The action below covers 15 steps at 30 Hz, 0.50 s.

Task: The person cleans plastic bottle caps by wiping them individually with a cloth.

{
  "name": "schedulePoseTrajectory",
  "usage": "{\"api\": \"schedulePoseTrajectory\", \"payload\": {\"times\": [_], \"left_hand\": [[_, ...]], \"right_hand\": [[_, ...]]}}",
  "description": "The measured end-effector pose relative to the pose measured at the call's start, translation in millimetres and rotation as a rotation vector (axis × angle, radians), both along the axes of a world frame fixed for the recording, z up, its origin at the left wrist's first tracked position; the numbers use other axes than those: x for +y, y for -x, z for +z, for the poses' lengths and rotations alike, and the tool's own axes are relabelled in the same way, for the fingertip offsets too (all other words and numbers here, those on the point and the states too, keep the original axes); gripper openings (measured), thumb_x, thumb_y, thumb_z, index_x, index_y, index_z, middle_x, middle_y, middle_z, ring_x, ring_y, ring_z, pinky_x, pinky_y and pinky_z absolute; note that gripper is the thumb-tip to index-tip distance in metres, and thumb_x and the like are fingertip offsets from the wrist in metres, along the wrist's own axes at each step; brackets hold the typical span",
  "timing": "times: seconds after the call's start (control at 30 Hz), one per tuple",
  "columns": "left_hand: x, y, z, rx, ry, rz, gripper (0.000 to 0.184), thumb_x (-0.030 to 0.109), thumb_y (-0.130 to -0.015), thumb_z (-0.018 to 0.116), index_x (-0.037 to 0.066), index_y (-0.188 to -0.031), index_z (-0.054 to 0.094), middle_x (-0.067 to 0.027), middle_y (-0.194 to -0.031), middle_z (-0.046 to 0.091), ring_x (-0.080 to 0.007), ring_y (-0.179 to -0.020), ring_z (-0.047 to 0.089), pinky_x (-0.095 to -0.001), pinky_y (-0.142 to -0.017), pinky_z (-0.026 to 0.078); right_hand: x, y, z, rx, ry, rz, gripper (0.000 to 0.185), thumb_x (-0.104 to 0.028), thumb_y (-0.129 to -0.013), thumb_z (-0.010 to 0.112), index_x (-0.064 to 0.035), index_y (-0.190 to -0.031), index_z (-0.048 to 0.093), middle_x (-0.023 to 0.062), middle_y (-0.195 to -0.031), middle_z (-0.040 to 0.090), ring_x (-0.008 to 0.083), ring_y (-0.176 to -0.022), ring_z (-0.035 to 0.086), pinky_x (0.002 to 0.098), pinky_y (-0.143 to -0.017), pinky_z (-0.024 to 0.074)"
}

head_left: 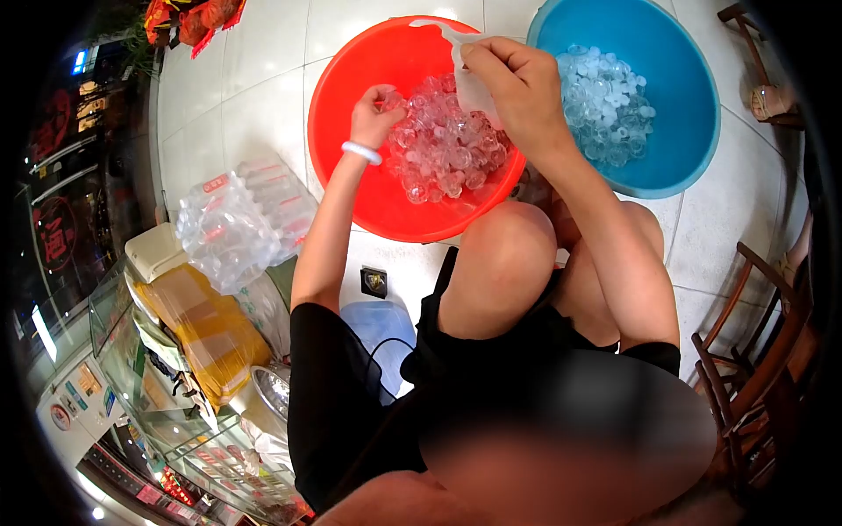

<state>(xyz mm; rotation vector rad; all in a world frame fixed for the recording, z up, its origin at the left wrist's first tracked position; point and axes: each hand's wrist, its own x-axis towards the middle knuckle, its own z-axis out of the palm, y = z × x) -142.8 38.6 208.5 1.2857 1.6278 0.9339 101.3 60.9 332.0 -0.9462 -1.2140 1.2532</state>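
A red basin on the floor holds a heap of clear round pieces that look like plastic. Over its left side, my left hand, with a white bracelet at the wrist, has its fingers curled round what appears to be one clear round piece. My right hand is closed, pinching a translucent plastic bag above the heap. The bag hangs limp below and left of the fingers. What it contains, if anything, does not show.
To the right stands a blue basin with clear pieces and white ones. A clear plastic pack lies at the left, near a taped yellow package. Wooden chairs line the right side. My knees are close to the red basin.
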Motion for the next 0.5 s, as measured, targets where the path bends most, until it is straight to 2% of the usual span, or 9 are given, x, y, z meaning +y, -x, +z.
{"api": "schedulePoseTrajectory", "payload": {"times": [0.07, 0.1, 0.13, 0.2, 0.23, 0.27, 0.33, 0.47, 0.5], "left_hand": [[8, -2, -23, 0.434, 0.091, 0.014, 0.036, 0.007, -0.060, 0.066, 0.002, -0.094, 0.053, -0.0143, -0.092, 0.059, -0.0253, -0.086, 0.057, -0.0319, -0.075, 0.045], [10, 5, -47, 0.539, 0.104, 0.015, 0.037, 0.012, -0.061, 0.066, 0.004, -0.094, 0.053, -0.0174, -0.091, 0.059, -0.0320, -0.087, 0.056, -0.0352, -0.077, 0.045], [12, 12, -69, 0.532, 0.101, 0.010, 0.037, 0.012, -0.061, 0.066, 0.004, -0.094, 0.053, -0.0174, -0.091, 0.059, -0.0320, -0.087, 0.056, -0.0352, -0.077, 0.045], [14, 21, -107, 0.759, 0.199, 0.105, 0.035, 0.018, -0.064, 0.064, 0.006, -0.095, 0.053, -0.0190, -0.093, 0.058, -0.0344, -0.088, 0.055, -0.0397, -0.077, 0.044], [13, 22, -112, 0.761, 0.223, 0.109, 0.041, 0.024, -0.065, 0.065, 0.006, -0.099, 0.050, -0.0203, -0.096, 0.056, -0.0360, -0.089, 0.054, -0.0425, -0.076, 0.044], [14, 21, -120, 0.754, 0.222, 0.100, 0.041, 0.024, -0.065, 0.065, 0.006, -0.099, 0.050, -0.0203, -0.096, 0.056, -0.0360, -0.089, 0.054, -0.0425, -0.076, 0.044], [13, 19, -131, 0.894, 0.294, 0.116, 0.046, 0.025, -0.065, 0.065, 0.004, -0.102, 0.046, -0.0211, -0.099, 0.054, -0.0374, -0.091, 0.052, -0.0422, -0.077, 0.044], [12, 27, -149, 0.892, 0.194, 0.012, 0.048, 0.025, -0.066, 0.065, 0.002, -0.101, 0.043, -0.0214, -0.100, 0.053, -0.0381, -0.094, 0.050, -0.0417, -0.080, 0.042], [14, 24, -148, 0.909, 0.202, -0.017, 0.044, 0.024, -0.067, 0.064, 0.001, -0.098, 0.044, -0.0219, -0.100, 0.052, -0.0374, -0.094, 0.050, -0.0415, -0.081, 0.042]], "right_hand": [[-3, 0, 2, 0.018, 0.024, 0.010, 0.022, -0.016, -0.076, 0.052, 0.0041, -0.070, 0.057, 0.0005, -0.050, 0.046, 0.0052, -0.049, 0.040, 0.0228, -0.044, 0.0333], [-5, 0, 3, 0.039, 0.042, 0.018, 0.021, -0.016, -0.076, 0.052, 0.0041, -0.070, 0.057, 0.0008, -0.050, 0.046, 0.0053, -0.049, 0.040, 0.0230, -0.044, 0.0332], [-5, -2, 4, 0.031, 0.041, 0.012, 0.021, -0.016, -0.076, 0.052, 0.0041, -0.070, 0.057, 0.0008, -0.050, 0.046, 0.0053, -0.049, 0.040, 0.0230, -0.044, 0.0332], [-6, -4, 4, 0.006, 0.043, 0.019, 0.020, -0.014, -0.075, 0.052, 0.0041, -0.071, 0.057, 0.0021, -0.050, 0.046, 0.0055, -0.048, 0.041, 0.0231, -0.044, 0.0335], [-7, -5, 8, 0.002, 0.063, 0.008, 0.019, -0.014, -0.075, 0.052, 0.0038, -0.072, 0.057, 0.0033, -0.050, 0.046, 0.0057, -0.048, 0.041, 0.0234, -0.045, 0.0344], [-8, -8, 9, -0.005, 0.064, -0.001, 0.019, -0.014, -0.075, 0.052, 0.0038, -0.072, 0.057, 0.0033, -0.050, 0.046, 0.0057, -0.048, 0.041, 0.0234, -0.045, 0.0344], [-8, -13, 9, -0.080, 0.117, 0.069, 0.018, -0.014, -0.079, 0.054, 0.0031, -0.079, 0.060, 0.0003, -0.067, 0.057, 0.0048, -0.061, 0.048, 0.0187, -0.055, 0.0391], [-8, -10, 6, -0.055, 0.139, 0.076, 0.017, -0.012, -0.079, 0.054, 0.0029, -0.080, 0.061, 0.0006, -0.067, 0.057, 0.0048, -0.063, 0.049, 0.0186, -0.056, 0.0396], [-7, -7, 4, -0.042, 0.084, 0.037, 0.017, -0.013, -0.077, 0.053, 0.0032, -0.076, 0.059, 0.0028, -0.058, 0.053, 0.0053, -0.054, 0.046, 0.0209, -0.050, 0.0374]]}}
